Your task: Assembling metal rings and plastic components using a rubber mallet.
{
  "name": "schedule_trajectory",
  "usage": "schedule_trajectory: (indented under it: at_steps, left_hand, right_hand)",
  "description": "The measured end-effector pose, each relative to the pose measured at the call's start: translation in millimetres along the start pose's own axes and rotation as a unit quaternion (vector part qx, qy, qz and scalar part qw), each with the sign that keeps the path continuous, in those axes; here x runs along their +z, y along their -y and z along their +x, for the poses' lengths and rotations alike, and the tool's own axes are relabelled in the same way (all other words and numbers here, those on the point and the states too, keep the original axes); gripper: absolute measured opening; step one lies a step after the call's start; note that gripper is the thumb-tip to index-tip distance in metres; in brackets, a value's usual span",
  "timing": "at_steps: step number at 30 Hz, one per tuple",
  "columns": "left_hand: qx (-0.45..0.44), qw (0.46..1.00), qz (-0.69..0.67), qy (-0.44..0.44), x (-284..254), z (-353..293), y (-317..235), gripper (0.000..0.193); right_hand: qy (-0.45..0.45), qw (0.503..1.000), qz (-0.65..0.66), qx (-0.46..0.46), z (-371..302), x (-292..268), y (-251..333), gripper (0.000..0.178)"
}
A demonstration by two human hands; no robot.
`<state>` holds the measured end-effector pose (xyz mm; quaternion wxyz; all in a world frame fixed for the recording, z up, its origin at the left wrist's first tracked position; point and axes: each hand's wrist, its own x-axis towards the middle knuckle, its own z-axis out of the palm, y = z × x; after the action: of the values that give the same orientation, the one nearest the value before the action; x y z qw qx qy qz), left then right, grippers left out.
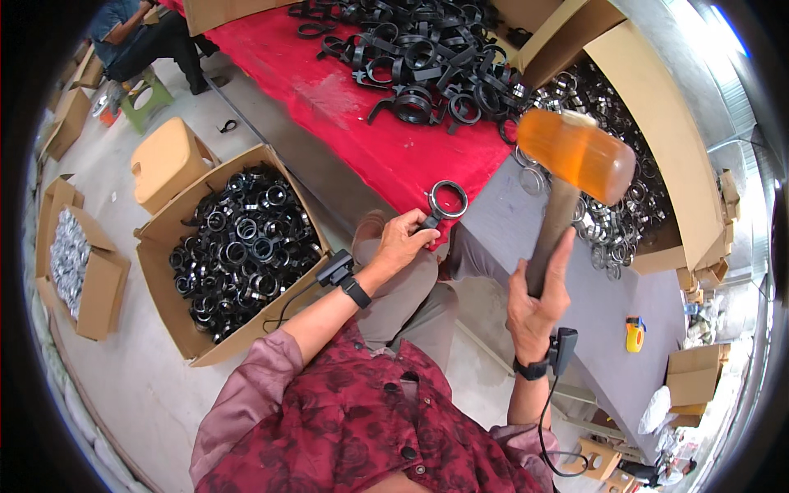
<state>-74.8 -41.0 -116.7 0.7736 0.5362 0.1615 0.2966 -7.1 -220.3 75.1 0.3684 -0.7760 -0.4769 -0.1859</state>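
My left hand (pixel 401 246) pinches the short tail of a black ring clamp (pixel 447 200) with a shiny inner band. The ring sits over the corner of the red cloth (pixel 320 107) on the table. Raised above the grey tabletop, my right hand (pixel 538 308) is wrapped round the handle of a mallet (pixel 575 156). The mallet has a wooden handle and a translucent orange head, tilted to the upper right. Beyond my left hand, a big heap of black plastic ring clamps (pixel 419 62) lies on the cloth.
A cardboard box (pixel 238 349) full of black-and-metal rings stands at my left, beside a tan stool (pixel 168 164). Metal rings (pixel 604 222) spill from a tipped carton at right. A yellow tape measure (pixel 634 335) lies on the grey table (pixel 633 296). Another person (pixel 136 41) sits at upper left.
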Motion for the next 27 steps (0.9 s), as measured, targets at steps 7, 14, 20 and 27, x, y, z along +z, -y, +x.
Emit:
schedule_trajectory:
  at_steps: [7, 14, 20, 27]
  left_hand:
    - [-0.006, 0.999, 0.044, 0.015, -4.9, -6.8, -6.6, 0.010]
    - [0.046, 0.971, 0.081, -0.218, -34.7, -54.3, -22.6, 0.009]
    - [-0.085, 0.900, 0.205, -0.375, -200.2, -152.3, 45.9, 0.050]
    - [-0.178, 0.922, 0.265, -0.218, -178.1, -165.1, 33.9, 0.050]
  right_hand:
    - [0.304, 0.950, -0.005, 0.073, 2.1, 23.3, -24.7, 0.087]
    - [0.162, 0.961, 0.074, 0.212, -21.9, 2.5, -77.7, 0.087]
    - [0.212, 0.949, 0.082, 0.221, -36.0, -20.5, -167.1, 0.073]
    - [0.055, 0.979, -0.149, 0.129, -2.4, -3.4, -253.9, 0.036]
